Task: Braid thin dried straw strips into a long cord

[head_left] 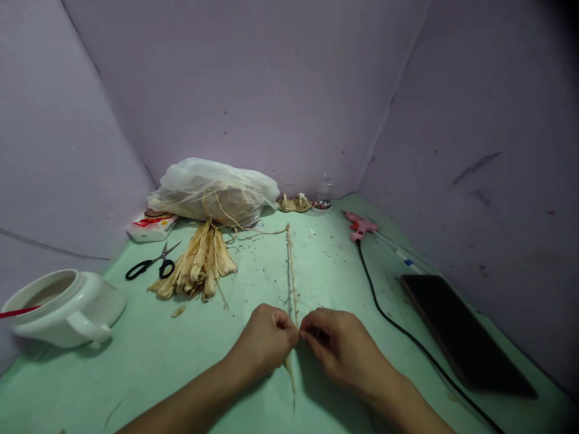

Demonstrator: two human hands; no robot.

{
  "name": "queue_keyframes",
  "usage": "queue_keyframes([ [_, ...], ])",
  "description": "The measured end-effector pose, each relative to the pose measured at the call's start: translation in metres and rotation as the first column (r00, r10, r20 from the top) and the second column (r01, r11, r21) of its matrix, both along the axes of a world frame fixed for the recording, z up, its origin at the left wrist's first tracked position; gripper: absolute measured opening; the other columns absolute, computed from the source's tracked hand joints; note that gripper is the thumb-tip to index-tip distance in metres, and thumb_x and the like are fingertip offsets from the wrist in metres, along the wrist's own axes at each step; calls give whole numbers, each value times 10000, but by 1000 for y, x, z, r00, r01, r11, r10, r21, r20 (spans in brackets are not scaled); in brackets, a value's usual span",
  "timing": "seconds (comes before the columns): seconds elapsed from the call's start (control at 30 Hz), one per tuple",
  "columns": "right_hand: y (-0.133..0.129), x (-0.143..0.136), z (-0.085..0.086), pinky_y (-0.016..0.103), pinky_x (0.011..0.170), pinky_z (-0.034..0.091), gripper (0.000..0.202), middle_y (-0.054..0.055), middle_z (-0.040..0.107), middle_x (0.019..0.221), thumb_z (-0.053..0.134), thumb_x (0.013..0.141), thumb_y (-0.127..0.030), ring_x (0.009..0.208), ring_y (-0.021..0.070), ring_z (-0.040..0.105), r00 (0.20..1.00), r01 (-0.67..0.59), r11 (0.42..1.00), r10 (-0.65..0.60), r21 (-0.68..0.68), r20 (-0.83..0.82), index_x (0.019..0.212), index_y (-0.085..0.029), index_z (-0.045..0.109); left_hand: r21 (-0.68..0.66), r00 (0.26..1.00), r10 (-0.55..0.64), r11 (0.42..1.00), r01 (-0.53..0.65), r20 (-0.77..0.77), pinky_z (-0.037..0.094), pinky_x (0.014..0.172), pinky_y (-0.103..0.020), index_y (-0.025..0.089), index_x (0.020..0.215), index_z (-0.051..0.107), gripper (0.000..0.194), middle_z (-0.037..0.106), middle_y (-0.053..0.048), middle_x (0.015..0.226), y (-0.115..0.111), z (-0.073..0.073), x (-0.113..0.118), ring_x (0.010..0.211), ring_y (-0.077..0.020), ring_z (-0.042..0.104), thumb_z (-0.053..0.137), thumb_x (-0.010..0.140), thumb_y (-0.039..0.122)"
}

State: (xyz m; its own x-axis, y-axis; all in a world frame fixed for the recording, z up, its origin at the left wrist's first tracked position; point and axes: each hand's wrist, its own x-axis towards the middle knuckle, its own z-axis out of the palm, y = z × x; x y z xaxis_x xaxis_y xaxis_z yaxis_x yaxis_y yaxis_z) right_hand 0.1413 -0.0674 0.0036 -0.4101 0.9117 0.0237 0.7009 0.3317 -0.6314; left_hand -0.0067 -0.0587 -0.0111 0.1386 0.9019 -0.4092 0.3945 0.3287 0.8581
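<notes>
A thin twisted cord of straw-coloured plant fibre point(292, 271) runs from the back middle of the table straight toward me. My left hand point(265, 337) is closed in a pinch on its near end, and a loose fibre tail hangs out below the fingers. Fingertip to fingertip with it, my right hand point(344, 346) is also pinched at the cord; the exact spot between the fingertips is partly hidden. To the left lies a tied bundle of dried husk strips point(199, 265), with black-handled scissors point(156, 262) beside it.
A white plastic bag point(217, 190) sits at the back wall near a small box point(152, 228). At left stands a white ceramic pot point(67, 307). On the right are a pink glue gun point(362, 227), its black cable point(393, 325) and a dark phone or tablet point(465, 331).
</notes>
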Motion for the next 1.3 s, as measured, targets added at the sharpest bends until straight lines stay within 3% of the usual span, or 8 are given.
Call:
queue_keyframes([
  [0.23,-3,3,11,238,533,275,155,29,627,647,477,688,-169,591,133,515,980,41,998,-51,57,191,671,-199,628,58,999,-23,998,25,-35,264,416,-181,118,480,531,104,446,28,420,0,1,2,423,-59,356,434,518,110],
  [0.4,-10,0,9,238,463,225,198,35,634,583,449,727,-215,484,116,499,978,81,995,-70,-50,196,673,-201,640,3,999,17,1000,-17,-45,222,365,-184,128,458,516,99,399,40,355,-2,0,4,349,-54,322,435,516,119],
  [0.63,-25,-15,6,264,449,190,176,48,664,640,453,681,-140,492,137,547,915,-159,987,147,0,376,709,-167,624,-230,986,128,968,-102,103,129,290,-196,149,409,456,118,376,44,302,-7,9,6,239,-54,269,454,527,145],
  [0.73,-29,-17,12,261,455,197,167,44,663,675,471,654,-110,502,128,543,897,-228,974,212,-5,387,727,-148,617,-214,982,127,972,-95,137,137,307,-189,135,439,485,87,385,46,311,-7,10,6,256,-39,262,484,526,136],
  [0.9,-26,-5,24,204,438,249,131,-2,586,527,521,675,-191,459,79,451,971,-216,947,234,-240,49,628,-148,636,-129,982,101,988,-80,161,178,349,-179,122,454,492,63,364,59,316,-5,6,5,307,-27,267,490,515,108],
  [1.1,4,7,13,177,422,326,173,-1,535,595,502,714,-291,482,73,429,875,126,891,-307,-435,-374,710,-144,593,-146,985,63,988,-39,159,167,354,-185,129,498,503,56,369,58,328,-4,15,2,317,-35,260,502,534,171],
  [1.23,7,-4,0,176,367,348,114,-17,481,563,489,678,-217,437,75,437,829,-58,742,-337,-668,-447,743,-136,535,-90,987,17,996,-3,158,176,371,-183,130,471,481,68,363,58,340,-4,12,0,335,-30,254,487,529,166],
  [1.3,6,-9,-5,177,352,338,91,-38,451,527,489,670,-206,397,67,421,812,-74,721,-357,-688,-462,728,-139,508,-72,988,1,997,10,157,180,377,-183,131,467,476,69,351,60,339,-3,10,0,342,-31,253,480,530,159],
])
